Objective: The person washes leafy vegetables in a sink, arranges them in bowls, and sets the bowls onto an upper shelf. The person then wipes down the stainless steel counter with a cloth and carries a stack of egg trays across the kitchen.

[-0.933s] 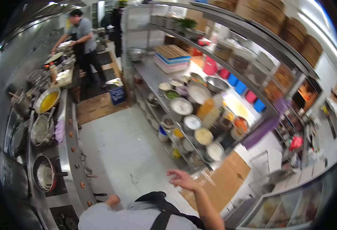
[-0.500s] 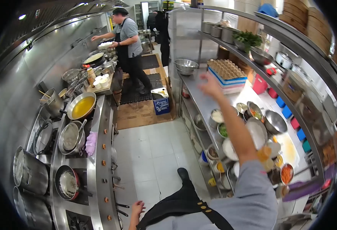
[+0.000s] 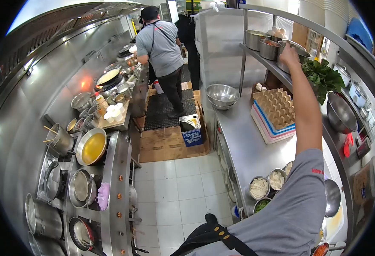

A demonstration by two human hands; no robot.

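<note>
My right hand (image 3: pixel 288 56) is stretched up to the shelf, with its fingers closed on the near rim of a round metal pot (image 3: pixel 303 52). Part of the fingers is hidden by the hand itself, and I cannot see what the pot holds. Left of it on the same shelf stand two smaller metal pots (image 3: pixel 268 49). Several eggs (image 3: pixel 277 32) sit behind them. A bunch of green leaves (image 3: pixel 322 77) lies just right of my forearm. My left hand is out of view.
Egg trays (image 3: pixel 277 109) and metal bowls (image 3: pixel 222 94) stand on the counter below, near containers of cut food (image 3: pixel 260 187). On the stove at left are a pan of yellow liquid (image 3: pixel 92 147) and other pans. A co-worker (image 3: pixel 161 47) stands farther down the aisle, by a blue tin (image 3: pixel 191 134).
My right hand has gone up from above the counter to the pot on the shelf. My left hand has left the view. The co-worker has turned away from me.
</note>
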